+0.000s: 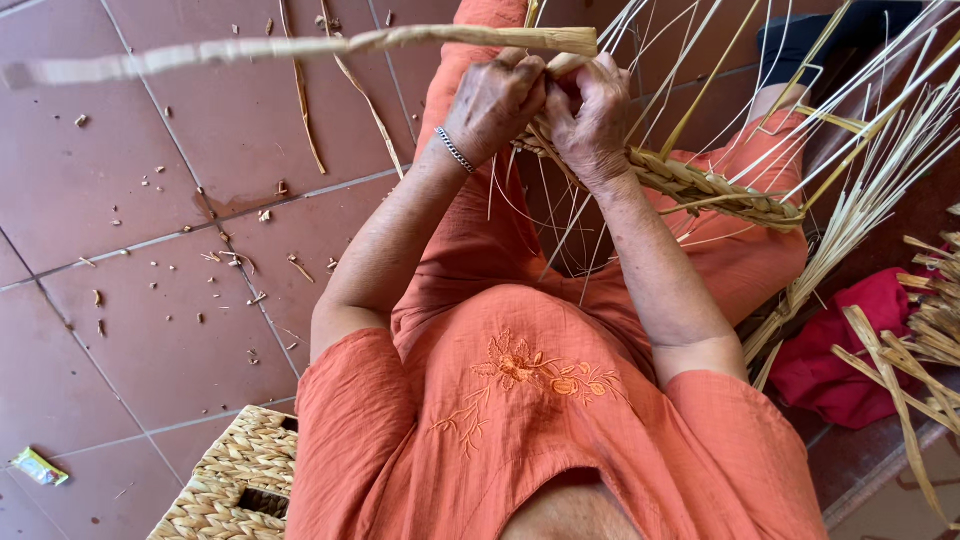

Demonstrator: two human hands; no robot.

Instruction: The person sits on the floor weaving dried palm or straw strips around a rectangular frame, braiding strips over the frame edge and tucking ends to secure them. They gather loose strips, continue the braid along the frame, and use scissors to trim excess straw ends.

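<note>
Both our hands, left [493, 105] and right [593, 118], pinch the pale plaited dried-grass braid [700, 188] where it forms. We judge it light, pliable, brittle; grip beside the fingers.

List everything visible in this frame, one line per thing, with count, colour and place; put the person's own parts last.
Braided straw band: one, tan, running right from the hands over the lap.
Loose straw strands: many, pale yellow, fanning out upper right.
Thick straw stalk: one, beige, lying across the top, blurred at its left end.
Woven basket: one, tan, bottom left on the floor.
Red cloth: one, right edge under dried leaves.
Straw scraps: many, tan, scattered on the floor.
Small wrapper: one, yellow-green, far left.
Tiled floor: reddish brown.
Orange garment: one, embroidered, on the person.
Bracelet: one, silver, left wrist.
Left hand: gripping the braid's end.
Right hand: gripping the braid beside it.
</note>
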